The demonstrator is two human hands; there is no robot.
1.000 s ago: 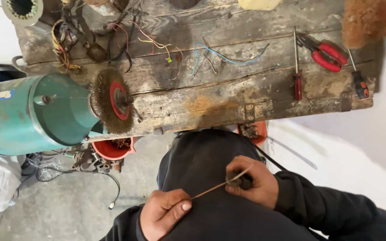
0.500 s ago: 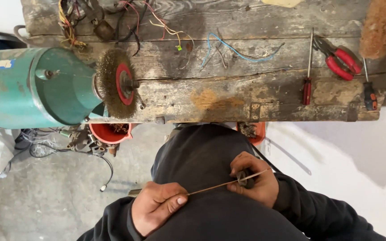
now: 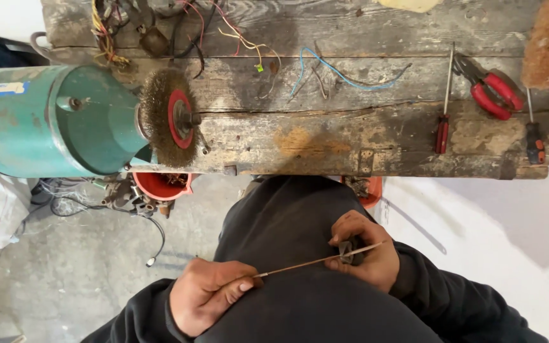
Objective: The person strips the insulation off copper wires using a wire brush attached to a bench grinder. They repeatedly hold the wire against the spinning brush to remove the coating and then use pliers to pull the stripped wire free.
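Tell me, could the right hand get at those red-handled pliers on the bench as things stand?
Probably yes. The red-handled pliers lie in the open on the wooden bench, on the right hand's side, with nothing on top of them. But that hand is occupied now, gripping a small dark piece against the thin rod.

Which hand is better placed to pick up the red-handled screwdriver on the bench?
Probably the right hand: the screwdriver lies on the right part of the wooden bench, nearer that side. It holds a small dark tool at the thin rod, whose other end the left hand pinches.
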